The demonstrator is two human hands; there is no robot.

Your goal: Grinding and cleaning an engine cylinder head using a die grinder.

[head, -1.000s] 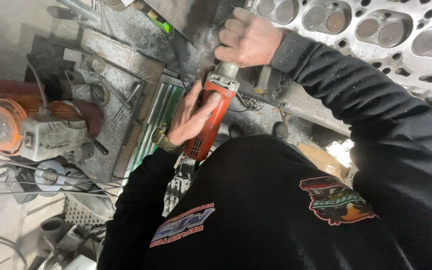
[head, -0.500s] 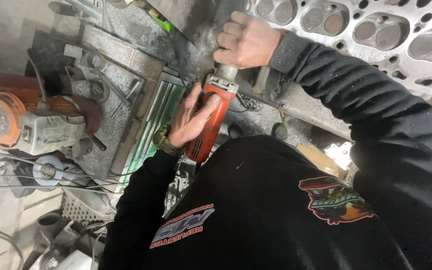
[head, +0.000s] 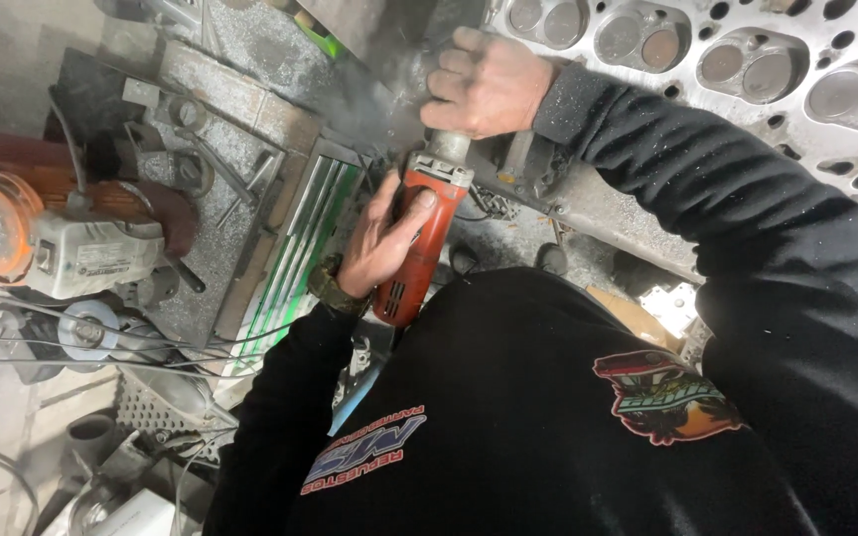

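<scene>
2 hands on red grinder (head: 411, 248), left hand (head: 377, 243) grip clamped around body, right hand (head: 484, 84) grip clamped over head

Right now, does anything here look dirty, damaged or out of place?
Grey dust coats the bench and speckles the black sleeve beside the cylinder head. Loose wires trail across the clutter at the lower left. The grinder in both hands shows no visible damage.

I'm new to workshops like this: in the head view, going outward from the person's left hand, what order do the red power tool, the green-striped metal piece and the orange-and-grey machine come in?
1. Red power tool: gripped in the left hand.
2. Green-striped metal piece: just beside that hand.
3. Orange-and-grey machine: far over at the picture's left edge.
</scene>
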